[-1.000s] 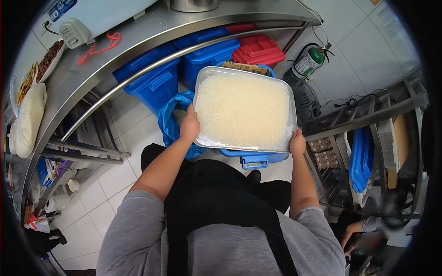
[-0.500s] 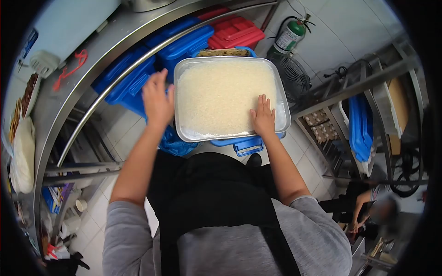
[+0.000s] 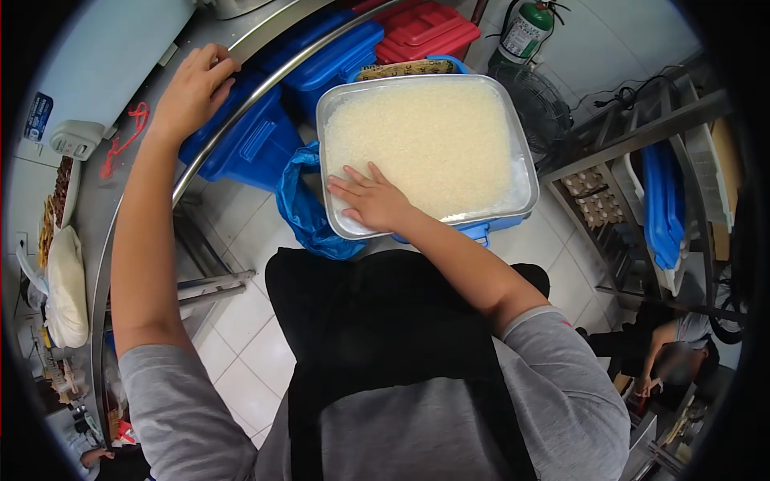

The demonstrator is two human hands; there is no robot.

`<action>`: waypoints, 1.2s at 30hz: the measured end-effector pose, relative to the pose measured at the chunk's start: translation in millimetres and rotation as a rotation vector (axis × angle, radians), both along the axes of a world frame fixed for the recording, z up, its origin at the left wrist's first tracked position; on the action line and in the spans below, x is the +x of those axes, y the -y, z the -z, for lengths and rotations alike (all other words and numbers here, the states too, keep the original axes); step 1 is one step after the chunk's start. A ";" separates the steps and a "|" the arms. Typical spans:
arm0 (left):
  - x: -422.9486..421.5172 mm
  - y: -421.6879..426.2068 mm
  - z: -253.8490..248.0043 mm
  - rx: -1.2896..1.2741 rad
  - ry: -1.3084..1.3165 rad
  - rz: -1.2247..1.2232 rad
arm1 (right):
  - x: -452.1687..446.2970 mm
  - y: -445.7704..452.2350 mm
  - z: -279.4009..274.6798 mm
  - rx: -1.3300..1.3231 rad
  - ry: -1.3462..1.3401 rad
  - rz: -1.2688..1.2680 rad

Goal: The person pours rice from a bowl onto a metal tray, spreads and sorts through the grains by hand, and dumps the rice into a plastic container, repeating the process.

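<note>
A metal tray (image 3: 525, 172) full of white rice-like grains (image 3: 425, 148) rests on a blue container (image 3: 501, 226). My right hand (image 3: 370, 199) lies with fingers spread over the grains at the tray's near left corner. Up at the left, my left hand (image 3: 195, 90) is raised by the edge of the steel counter (image 3: 152, 148), its fingers bent but apart, with nothing seen in it. Left of the tray hangs a blue plastic bag (image 3: 301, 212).
Blue bins (image 3: 257, 144) and a red-lidded bin (image 3: 425, 34) stand beneath the counter rail. A fan (image 3: 533, 104) and a green cylinder (image 3: 525, 30) are behind the tray. Racks with egg trays (image 3: 593, 196) stand right. Another person (image 3: 674, 353) is at lower right.
Both hands have let go of the tray's sides. My left hand has moved up and left to the counter; my right hand has crossed leftward over the grains.
</note>
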State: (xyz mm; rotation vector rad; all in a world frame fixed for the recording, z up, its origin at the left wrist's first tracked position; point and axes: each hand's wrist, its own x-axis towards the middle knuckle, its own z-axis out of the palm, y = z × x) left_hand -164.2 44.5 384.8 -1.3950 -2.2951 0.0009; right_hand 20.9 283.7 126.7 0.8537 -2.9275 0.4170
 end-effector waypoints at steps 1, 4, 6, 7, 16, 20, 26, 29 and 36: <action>0.5 -2.2 0.0 -0.011 0.003 0.000 | -6.6 5.6 2.7 0.001 -0.019 -0.007; -5.3 -4.5 4.5 0.163 0.033 -0.083 | -20.7 0.6 7.9 0.026 0.002 0.198; -9.1 -3.2 5.6 0.224 0.092 -0.069 | -23.2 -11.3 7.8 0.028 0.015 0.215; -11.3 -3.0 5.7 0.227 0.089 -0.054 | -24.6 -18.3 7.8 0.054 0.018 0.260; -1.1 -9.6 -3.3 0.235 0.150 -0.101 | -29.6 -98.2 6.1 0.287 0.012 0.455; 8.6 -18.8 -6.7 0.284 0.302 -0.224 | -27.5 -90.9 12.2 0.332 -0.019 0.538; 12.7 -19.5 -8.2 0.233 0.254 -0.281 | -10.0 -18.5 8.9 0.062 0.084 0.282; 9.3 -17.5 -4.7 0.283 0.291 -0.236 | -13.2 -4.6 4.2 0.035 0.109 0.163; 14.2 -18.9 -5.9 0.273 0.222 -0.174 | -97.5 -40.8 9.2 0.132 -0.071 0.270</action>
